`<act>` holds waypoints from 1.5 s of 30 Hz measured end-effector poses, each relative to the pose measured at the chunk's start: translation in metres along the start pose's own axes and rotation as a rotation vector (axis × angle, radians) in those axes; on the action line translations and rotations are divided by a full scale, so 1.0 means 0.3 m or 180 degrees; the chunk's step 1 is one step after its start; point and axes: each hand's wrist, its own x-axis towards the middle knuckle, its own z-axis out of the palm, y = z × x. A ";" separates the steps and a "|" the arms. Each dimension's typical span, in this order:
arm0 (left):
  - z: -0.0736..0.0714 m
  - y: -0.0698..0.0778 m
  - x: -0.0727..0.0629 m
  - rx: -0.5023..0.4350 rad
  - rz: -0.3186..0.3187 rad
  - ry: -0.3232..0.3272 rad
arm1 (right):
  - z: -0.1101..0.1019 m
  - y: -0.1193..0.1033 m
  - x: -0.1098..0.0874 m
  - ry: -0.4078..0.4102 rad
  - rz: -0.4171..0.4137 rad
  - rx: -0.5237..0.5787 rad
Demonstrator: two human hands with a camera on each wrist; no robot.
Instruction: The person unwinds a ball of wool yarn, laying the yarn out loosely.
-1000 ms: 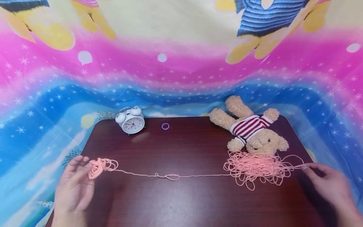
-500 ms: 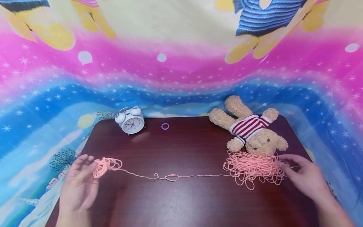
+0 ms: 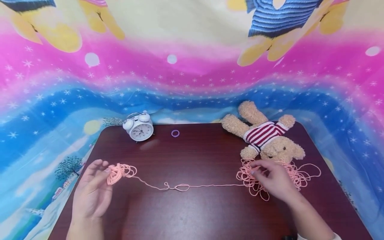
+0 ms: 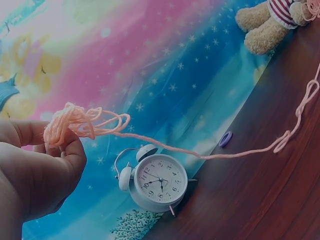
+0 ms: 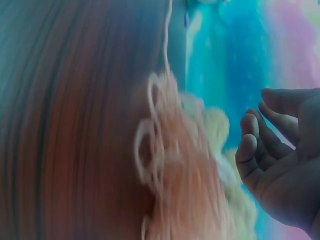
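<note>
My left hand [image 3: 93, 195] pinches a small bundle of peach yarn [image 3: 118, 174] between thumb and fingers, held above the table's left side. From it a single strand [image 3: 216, 185] runs right across the table, with a small loop and a longer loop midway. It leads into a large loose pile of the same yarn [image 3: 246, 174] at the right. Over that pile hovers my right hand [image 3: 277, 181], covering its middle. The right wrist view, blurred, shows this hand's fingers [image 5: 250, 145] loosely bent with nothing between them, apart from the yarn.
A teddy bear [image 3: 265, 135] in a striped sweater lies behind the pile, its head against the yarn. At the back left stands a white alarm clock [image 3: 141, 130], with a purple ring [image 3: 175, 133] to its right. A printed curtain [image 3: 192, 83] borders the table.
My right hand has let go of the loops at the pile's right end and moved left over the pile. The left hand has shifted right with its bundle, and the strand sags more.
</note>
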 end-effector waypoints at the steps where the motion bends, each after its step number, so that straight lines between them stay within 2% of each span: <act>1: 0.003 -0.003 0.002 0.0001 -0.0010 -0.0005 | 0.022 -0.012 0.012 -0.0052 -0.0031 -0.0018; 8: 0.023 -0.019 0.010 0.0075 -0.0019 0.0075 | 0.170 -0.092 0.078 -0.0517 -0.0208 0.0021; 13: 0.031 -0.022 0.010 0.0132 -0.0010 0.0146 | 0.272 -0.142 0.107 -0.0759 -0.0544 0.0050; 17: 0.031 -0.022 0.007 0.0115 0.0016 0.0155 | 0.349 -0.183 0.125 -0.0999 -0.0805 -0.0086; 22: 0.027 -0.021 0.003 0.0097 0.0025 0.0143 | 0.418 -0.227 0.140 -0.1247 -0.0847 -0.0368; 30: 0.025 -0.018 -0.001 0.0144 0.0012 0.0115 | 0.457 -0.269 0.155 -0.1445 -0.0626 -0.0799; 35: 0.018 -0.015 -0.004 0.0036 0.0032 0.0071 | 0.470 -0.282 0.159 -0.1490 -0.0485 -0.0945; 42: 0.014 -0.012 -0.009 0.0018 0.0028 0.0058 | 0.460 -0.284 0.149 -0.1527 -0.0618 -0.1320; 45: 0.013 -0.010 -0.010 0.0012 0.0039 0.0068 | 0.441 -0.276 0.138 -0.1587 -0.0642 -0.1375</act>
